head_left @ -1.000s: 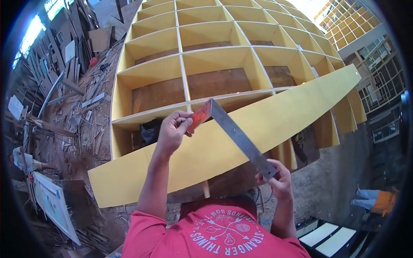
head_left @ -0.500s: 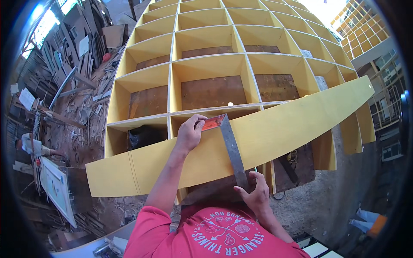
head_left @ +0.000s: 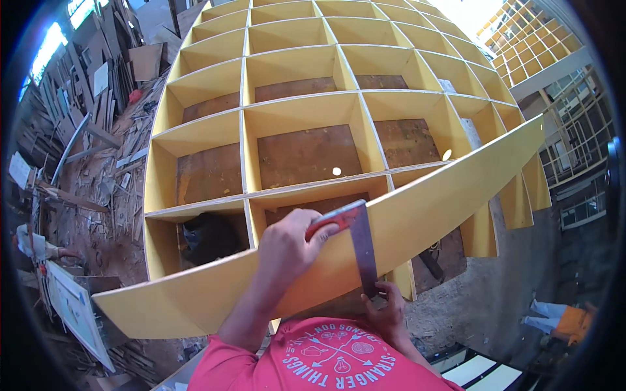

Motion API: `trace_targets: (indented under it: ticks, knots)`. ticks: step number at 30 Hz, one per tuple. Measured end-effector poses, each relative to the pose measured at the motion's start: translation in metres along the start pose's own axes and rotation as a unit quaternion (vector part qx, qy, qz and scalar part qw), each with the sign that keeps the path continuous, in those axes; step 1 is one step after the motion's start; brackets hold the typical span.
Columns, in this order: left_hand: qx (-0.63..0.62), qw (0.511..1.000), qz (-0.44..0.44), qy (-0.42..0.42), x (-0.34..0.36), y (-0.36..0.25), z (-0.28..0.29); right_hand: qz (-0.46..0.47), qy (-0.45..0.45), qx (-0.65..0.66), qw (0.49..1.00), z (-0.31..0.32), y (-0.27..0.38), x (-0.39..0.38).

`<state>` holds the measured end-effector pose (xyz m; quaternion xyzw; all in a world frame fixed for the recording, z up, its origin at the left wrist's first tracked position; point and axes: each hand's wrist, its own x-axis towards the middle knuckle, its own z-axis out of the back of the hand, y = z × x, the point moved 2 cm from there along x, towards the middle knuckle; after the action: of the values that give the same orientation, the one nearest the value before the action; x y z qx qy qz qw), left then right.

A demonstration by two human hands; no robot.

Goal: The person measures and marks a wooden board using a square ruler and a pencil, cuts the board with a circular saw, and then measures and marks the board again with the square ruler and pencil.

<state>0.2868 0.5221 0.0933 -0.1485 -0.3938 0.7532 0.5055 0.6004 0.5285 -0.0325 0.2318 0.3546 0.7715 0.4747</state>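
Observation:
My left hand [head_left: 293,241] grips the red handle [head_left: 336,218] of a steel try square, its stock along the top edge of a long, curved yellow board [head_left: 450,179]. The board stands tilted along the front of the grid frame. The square's dark blade [head_left: 364,251] runs down the board's face. My right hand [head_left: 385,306] is at the blade's lower end by the board's bottom edge, fingers curled on it. A black bag [head_left: 208,238] lies in a compartment behind the board.
The large yellow plywood grid [head_left: 297,98] fills the middle. Scrap boards [head_left: 111,72] and debris lie at left, beside a white-framed panel [head_left: 78,316] and a worker [head_left: 36,244]. A person in orange [head_left: 567,322] is at lower right; another yellow grid [head_left: 528,45] stands at upper right.
The square has turned from diagonal to squarely across the board and moved right and down. The board has tipped more upright; both hands have moved lower with them.

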Motion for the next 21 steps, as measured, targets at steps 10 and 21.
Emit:
trace_targets:
  ticks: [10, 21]
  knots:
    - [0.091, 0.979, -0.178, -0.048, -0.036, -0.042, 0.019, 0.003, -0.007, 0.024, 1.0, -0.011, -0.018, 0.006]
    - [0.097, 0.973, -0.187, -0.098, -0.075, -0.048, 0.012, 0.383, -0.24, -0.012, 0.892, 0.107, 0.088, 0.155]
